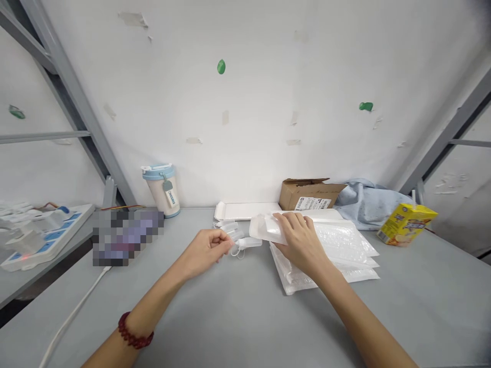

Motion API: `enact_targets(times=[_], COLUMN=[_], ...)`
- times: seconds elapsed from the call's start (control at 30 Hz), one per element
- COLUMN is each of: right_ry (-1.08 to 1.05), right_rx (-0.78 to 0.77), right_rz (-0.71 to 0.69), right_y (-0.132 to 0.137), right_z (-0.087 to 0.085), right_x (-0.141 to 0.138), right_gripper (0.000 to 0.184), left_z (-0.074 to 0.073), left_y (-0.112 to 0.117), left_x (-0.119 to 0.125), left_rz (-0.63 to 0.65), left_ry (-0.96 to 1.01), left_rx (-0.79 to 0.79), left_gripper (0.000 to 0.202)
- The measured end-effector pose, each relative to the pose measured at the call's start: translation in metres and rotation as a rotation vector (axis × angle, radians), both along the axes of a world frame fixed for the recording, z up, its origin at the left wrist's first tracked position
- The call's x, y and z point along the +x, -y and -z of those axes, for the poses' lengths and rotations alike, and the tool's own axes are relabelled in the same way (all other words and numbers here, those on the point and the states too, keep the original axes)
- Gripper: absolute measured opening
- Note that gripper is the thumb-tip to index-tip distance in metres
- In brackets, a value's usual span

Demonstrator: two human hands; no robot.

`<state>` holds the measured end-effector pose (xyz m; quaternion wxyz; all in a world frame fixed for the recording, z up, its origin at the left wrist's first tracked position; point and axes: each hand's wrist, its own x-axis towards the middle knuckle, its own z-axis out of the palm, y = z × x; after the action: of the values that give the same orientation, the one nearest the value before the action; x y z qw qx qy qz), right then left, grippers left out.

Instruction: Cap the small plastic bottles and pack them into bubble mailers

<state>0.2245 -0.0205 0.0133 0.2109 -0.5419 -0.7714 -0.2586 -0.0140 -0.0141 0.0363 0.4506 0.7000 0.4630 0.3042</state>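
Note:
My right hand (pixel 301 240) is closed around a white, partly see-through open-ended sleeve (pixel 264 228), its open end facing left. Beneath that hand lies a loose stack of white bubble mailers (pixel 332 255). My left hand (pixel 210 249) is closed in a pinch, thumb against fingertips; what it may hold is too small to make out. Just right of its fingertips rests a small clear bottle-like piece (pixel 249 242) with a thin white cord loop. More clear pieces (pixel 228 225) lie behind it, partly hidden by the left hand. Farther back is a flat white box (pixel 247 210).
A cream cup with a blue lid (pixel 161 190) and a blurred-out phone-like object (pixel 128 237) stand left, beside a power strip (pixel 49 237) and a white cable (pixel 76 314). Back right are a cardboard box (pixel 310 195), blue cloth (pixel 370 202) and yellow drink carton (pixel 407 225).

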Motion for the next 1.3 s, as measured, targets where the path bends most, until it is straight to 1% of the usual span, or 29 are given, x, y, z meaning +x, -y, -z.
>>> enact_targets(times=[0.1,0.2,0.3,0.43,0.6,0.7,0.8,0.87,1.0,1.1,1.17,1.3], right_ry=[0.0,-0.015,-0.057,-0.111,-0.134,-0.144,-0.132,-0.108,-0.101,-0.124,-0.132,-0.136], right_rx=[0.012,0.012,0.002,-0.01,-0.008,0.003,0.022,0.05,0.116,0.131,0.129,0.105], right_rz=[-0.008,-0.027,-0.073,-0.158,-0.251,-0.307,-0.323,-0.307,-0.23,-0.154,-0.121,-0.093], right_y=[0.0,0.0,0.002,0.006,0.01,0.014,0.015,0.014,0.009,0.006,0.004,0.003], right_z=[0.001,0.0,0.0,-0.001,0.001,0.001,0.001,0.001,0.0,-0.002,-0.004,-0.003], right_x=[0.0,-0.002,-0.005,-0.011,-0.02,-0.027,-0.03,-0.029,-0.019,-0.011,-0.007,-0.005], right_gripper=[0.04,0.037,0.035,0.033,0.031,0.031,0.03,0.028,0.027,0.028,0.03,0.032], left_z=[-0.004,-0.003,0.002,0.01,0.023,0.03,0.032,0.031,0.029,0.032,0.037,0.05], left_y=[-0.002,-0.003,-0.002,0.0,0.0,0.0,0.003,0.005,0.005,0.002,0.0,0.0], left_x=[-0.005,-0.004,0.002,0.011,0.016,0.018,0.021,0.022,0.021,0.02,0.02,0.02], left_rz=[-0.044,-0.115,-0.171,-0.164,-0.19,-0.171,-0.11,-0.105,-0.222,-0.254,-0.225,-0.074], left_ry=[0.115,0.176,0.128,0.093,0.132,0.122,0.046,0.011,-0.003,-0.101,-0.22,-0.5], left_rx=[-0.002,0.025,0.04,0.107,0.199,0.229,0.278,0.312,0.361,0.359,0.348,0.34], left_gripper=[0.026,0.026,0.024,0.023,0.022,0.02,0.02,0.023,0.029,0.027,0.024,0.021])
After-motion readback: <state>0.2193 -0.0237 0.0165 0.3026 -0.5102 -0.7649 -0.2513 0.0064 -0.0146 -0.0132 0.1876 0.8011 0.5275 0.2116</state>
